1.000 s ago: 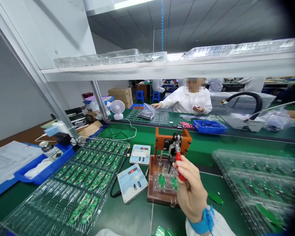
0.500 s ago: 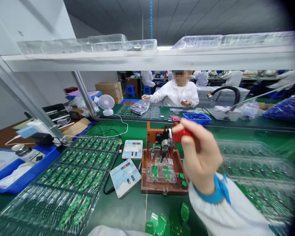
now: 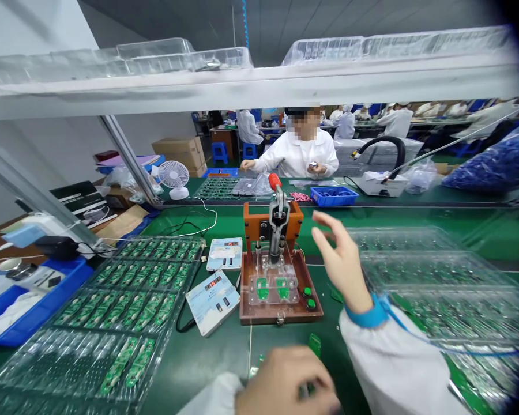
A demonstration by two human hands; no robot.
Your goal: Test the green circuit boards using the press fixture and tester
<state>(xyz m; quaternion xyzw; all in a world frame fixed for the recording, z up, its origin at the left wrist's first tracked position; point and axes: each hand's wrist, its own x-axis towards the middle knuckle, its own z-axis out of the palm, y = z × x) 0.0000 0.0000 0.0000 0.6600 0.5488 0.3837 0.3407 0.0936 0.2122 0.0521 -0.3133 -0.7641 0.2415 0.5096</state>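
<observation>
**Materials at the press station**

The surface [image 3: 225, 357] is matt green matting. The press fixture [image 3: 280, 288] has a brown wood-like base, a glossy clear plastic cover and a bare metal lever [image 3: 278, 222] with a red plastic knob. Trays [image 3: 125, 311] are thin, shiny transparent plastic.

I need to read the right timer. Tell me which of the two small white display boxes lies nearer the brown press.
The tilted display box, lying askew by the brown press at its front left corner; the other display box sits straight, farther back.
</observation>
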